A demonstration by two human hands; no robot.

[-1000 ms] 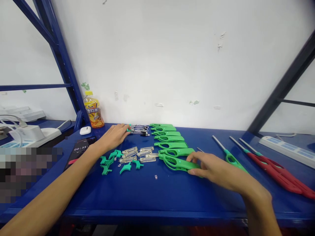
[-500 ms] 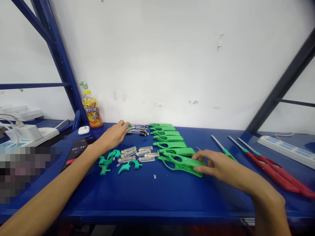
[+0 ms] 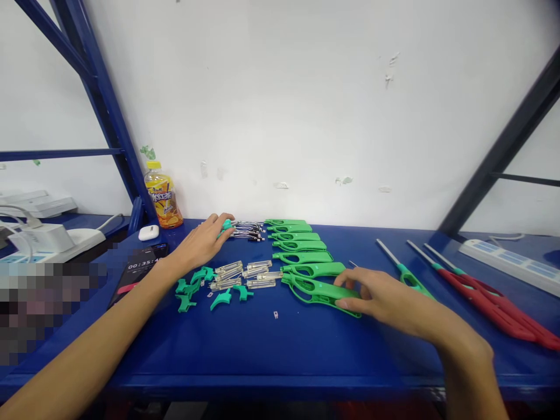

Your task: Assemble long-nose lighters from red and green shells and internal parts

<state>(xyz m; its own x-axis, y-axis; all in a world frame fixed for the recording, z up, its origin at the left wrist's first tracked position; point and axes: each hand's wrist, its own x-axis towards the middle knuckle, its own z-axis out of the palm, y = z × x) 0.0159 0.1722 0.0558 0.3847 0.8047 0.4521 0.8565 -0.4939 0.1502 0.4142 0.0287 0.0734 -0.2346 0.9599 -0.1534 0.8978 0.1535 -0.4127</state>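
Observation:
At the back of the table, my left hand point(image 3: 202, 240) has its thumb and fingers closed around a teal-ended piece point(image 3: 226, 225) at the left end of a pile of black-and-white wired parts point(image 3: 248, 231). My right hand point(image 3: 371, 294) grips the wide end of a green lighter casing half point(image 3: 321, 290), the nearest in a column of casing halves point(image 3: 303, 257). The held half lies tilted over another shell, its far end hidden by my fingers. Between my hands are clear plastic fuel tanks point(image 3: 227, 271) and several teal triggers point(image 3: 189, 288).
Red-handled lighters point(image 3: 490, 303) and a green one point(image 3: 411, 279) lie at the right, before a power strip point(image 3: 507, 256). A phone point(image 3: 140, 265), a white earbud case point(image 3: 149, 233) and a drink bottle point(image 3: 164, 198) stand left. Blue shelf posts point(image 3: 100, 99) rise beside the wall.
My right hand has shifted slightly left with the green casing half, which now lies closer over the shell beneath. At my left fingertips, more of the teal-ended piece shows.

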